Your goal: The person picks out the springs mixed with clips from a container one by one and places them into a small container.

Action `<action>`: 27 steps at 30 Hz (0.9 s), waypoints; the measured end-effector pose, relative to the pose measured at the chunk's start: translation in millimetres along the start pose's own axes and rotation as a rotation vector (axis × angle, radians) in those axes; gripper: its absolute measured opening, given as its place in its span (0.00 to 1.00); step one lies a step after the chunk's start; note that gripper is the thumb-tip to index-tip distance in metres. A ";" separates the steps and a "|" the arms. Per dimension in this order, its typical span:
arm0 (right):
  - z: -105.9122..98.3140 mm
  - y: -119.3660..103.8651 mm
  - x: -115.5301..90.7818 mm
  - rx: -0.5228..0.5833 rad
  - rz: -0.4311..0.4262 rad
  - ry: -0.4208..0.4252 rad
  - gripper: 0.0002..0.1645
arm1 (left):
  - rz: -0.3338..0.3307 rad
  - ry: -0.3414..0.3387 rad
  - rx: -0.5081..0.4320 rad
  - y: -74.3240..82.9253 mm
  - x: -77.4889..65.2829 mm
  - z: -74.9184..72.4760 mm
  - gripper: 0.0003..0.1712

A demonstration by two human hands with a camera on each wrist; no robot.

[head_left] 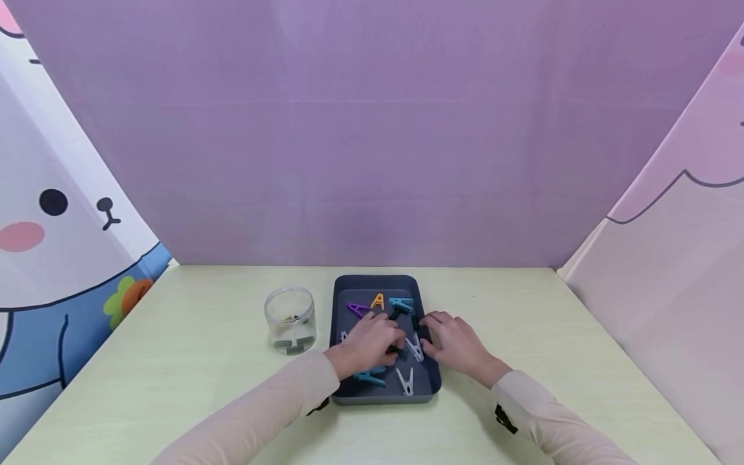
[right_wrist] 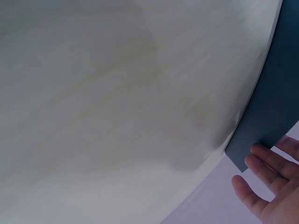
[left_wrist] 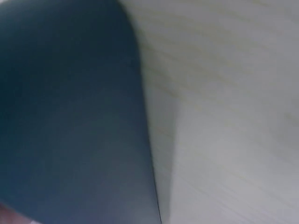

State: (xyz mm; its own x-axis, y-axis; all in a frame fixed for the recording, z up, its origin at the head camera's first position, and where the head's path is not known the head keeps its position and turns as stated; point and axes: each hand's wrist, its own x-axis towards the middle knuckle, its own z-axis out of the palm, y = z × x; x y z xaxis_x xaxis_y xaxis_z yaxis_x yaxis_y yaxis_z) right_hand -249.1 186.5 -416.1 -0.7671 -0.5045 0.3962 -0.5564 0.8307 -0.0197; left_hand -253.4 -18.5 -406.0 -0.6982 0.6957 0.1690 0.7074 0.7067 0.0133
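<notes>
Over the middle of a dark grey tray (head_left: 386, 399), my left hand (head_left: 374, 339) pinches a dark green clip (head_left: 398, 351) between thumb and curled fingers, which partly hide it. Fingers of my right hand (head_left: 459, 342) lie loosely extended at the tray's right rim; the right wrist view shows them spread against its outer wall (right_wrist: 261, 126). Around the hands in the tray are a purple clip (head_left: 357, 309), an orange clip (head_left: 378, 300), a light blue clip (head_left: 401, 303), white clips (head_left: 405, 382) and a teal clip (head_left: 370, 377). The left wrist view catches mostly the tray's outer wall (left_wrist: 79, 116).
To the left of the tray stands a clear round jar (head_left: 290, 323), with a few small items visible inside. Both stand on a pale wood-grain table (head_left: 203, 361). A purple cloth backdrop (head_left: 372, 142) rises behind, with printed cloths at both sides.
</notes>
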 end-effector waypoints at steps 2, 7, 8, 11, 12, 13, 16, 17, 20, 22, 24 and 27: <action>-0.2 -0.2 0.1 -0.001 0.000 0.002 0.18 | 0.002 0.010 -0.008 -0.8 -1.8 -2.0 0.07; -0.6 -0.4 0.2 -0.003 -0.001 0.003 0.18 | 0.004 0.039 -0.012 -4.4 -6.7 -5.7 0.08; -0.7 -0.4 0.2 -0.001 0.000 0.002 0.18 | 0.004 0.048 -0.011 -5.3 -7.8 -6.6 0.08; -0.5 -0.1 0.3 0.004 0.001 0.000 0.18 | 0.001 0.081 -0.007 -8.6 -10.7 -9.2 0.07; -0.4 0.1 0.3 0.005 0.001 0.000 0.18 | -0.001 0.092 -0.009 -9.7 -11.9 -10.4 0.07; -0.3 0.1 0.4 0.008 0.000 0.002 0.18 | -0.002 0.102 -0.015 -10.7 -13.3 -12.0 0.07; 0.1 0.4 0.6 0.011 -0.005 0.009 0.18 | -0.014 0.129 -0.014 -14.3 -17.6 -17.8 0.07; 0.2 0.5 0.6 0.012 -0.005 0.010 0.18 | -0.020 0.136 -0.011 -15.6 -19.2 -20.2 0.07; 0.9 0.8 0.7 0.010 -0.009 0.012 0.18 | -0.042 0.151 -0.002 -20.3 -23.8 -27.4 0.07; 1.4 1.0 0.6 0.011 -0.008 0.010 0.18 | -0.057 0.166 -0.004 -24.0 -26.8 -32.3 0.07; 2.0 1.3 0.5 0.012 -0.007 0.008 0.18 | -0.077 0.178 -0.008 -27.7 -29.7 -37.4 0.07; 2.3 1.7 0.1 0.015 -0.005 0.006 0.18 | -0.096 0.202 -0.015 -34.3 -34.6 -45.6 0.06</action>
State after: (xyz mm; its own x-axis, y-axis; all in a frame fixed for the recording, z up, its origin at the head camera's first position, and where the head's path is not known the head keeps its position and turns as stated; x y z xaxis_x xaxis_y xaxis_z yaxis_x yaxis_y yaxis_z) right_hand -250.8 187.3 -418.2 -0.7627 -0.5069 0.4017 -0.5648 0.8246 -0.0317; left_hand -248.5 -72.7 -367.3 -0.7269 0.5844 0.3606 0.6417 0.7651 0.0536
